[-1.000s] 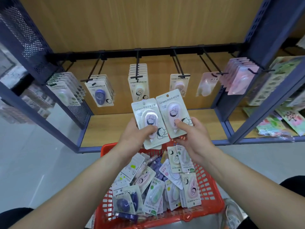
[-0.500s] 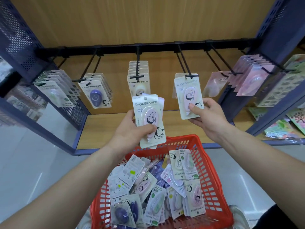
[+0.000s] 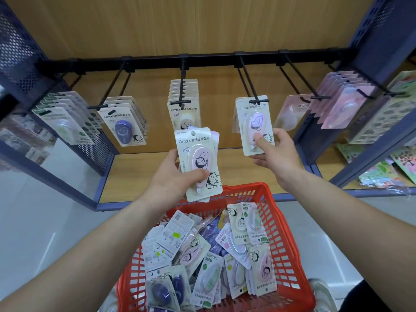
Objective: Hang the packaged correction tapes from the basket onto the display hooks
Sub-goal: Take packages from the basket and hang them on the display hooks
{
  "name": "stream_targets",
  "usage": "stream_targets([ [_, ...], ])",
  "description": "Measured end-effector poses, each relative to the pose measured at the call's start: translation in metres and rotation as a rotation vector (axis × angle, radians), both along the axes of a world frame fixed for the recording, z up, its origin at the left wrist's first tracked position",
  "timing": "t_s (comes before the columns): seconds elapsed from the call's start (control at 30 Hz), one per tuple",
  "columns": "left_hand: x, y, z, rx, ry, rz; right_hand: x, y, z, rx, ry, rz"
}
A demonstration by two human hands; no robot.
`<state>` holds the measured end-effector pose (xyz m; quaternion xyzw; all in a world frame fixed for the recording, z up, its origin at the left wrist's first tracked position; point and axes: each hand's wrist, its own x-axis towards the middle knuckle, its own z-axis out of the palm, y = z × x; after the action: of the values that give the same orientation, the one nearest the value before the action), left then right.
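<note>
Head view: right hand (image 3: 273,156) pinches an upright packet (image 3: 255,122), hole at the hook tip (image 3: 258,101) above; left hand (image 3: 173,179) grips spares (image 3: 198,158).

We see a left hand (image 3: 171,176) and a right hand (image 3: 276,158) on forearms (image 3: 94,255) bare along all their visible length, the right thumb showing a short trimmed nail, and a patch of black clothing (image 3: 380,299) in the view's lower right corner.

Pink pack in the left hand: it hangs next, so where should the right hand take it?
Pinch the pink pack by its lower right corner, coming from the right: the left hand covers its lower left, and the top hang hole must stay clear for the hook.
</note>
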<state>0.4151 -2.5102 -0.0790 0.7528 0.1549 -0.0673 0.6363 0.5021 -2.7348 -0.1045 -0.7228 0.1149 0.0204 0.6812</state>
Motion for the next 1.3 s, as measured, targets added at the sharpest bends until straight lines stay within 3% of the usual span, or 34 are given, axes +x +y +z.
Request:
stream_targets([
  [0.23, -0.004, 0.001, -0.002, -0.069, -0.013, -0.006, 0.006, 0.000, 0.000, -0.585, 0.039, 0.063],
  [0.3, -0.005, 0.002, -0.003, -0.106, -0.005, 0.007, -0.007, 0.011, 0.008, -0.454, -0.026, 0.148],
  [0.4, -0.004, 0.002, -0.002, -0.184, 0.004, 0.027, -0.034, 0.033, 0.018, -0.106, 0.069, 0.460],
  [0.5, -0.003, 0.000, -0.002, -0.218, -0.004, 0.021, -0.049, 0.043, 0.014, -0.039, 0.097, 0.580],
  [0.77, -0.005, -0.010, -0.005, -0.206, -0.042, 0.008, -0.048, 0.033, 0.014, 0.091, 0.113, 0.466],
  [1.17, -0.002, -0.008, -0.007, -0.165, -0.038, 0.005, -0.043, 0.027, 0.014, 0.129, 0.147, 0.526],
  [1.3, 0.003, -0.002, -0.009, -0.128, -0.014, 0.082, -0.033, 0.021, 0.013, 0.176, 0.139, 0.361],
])
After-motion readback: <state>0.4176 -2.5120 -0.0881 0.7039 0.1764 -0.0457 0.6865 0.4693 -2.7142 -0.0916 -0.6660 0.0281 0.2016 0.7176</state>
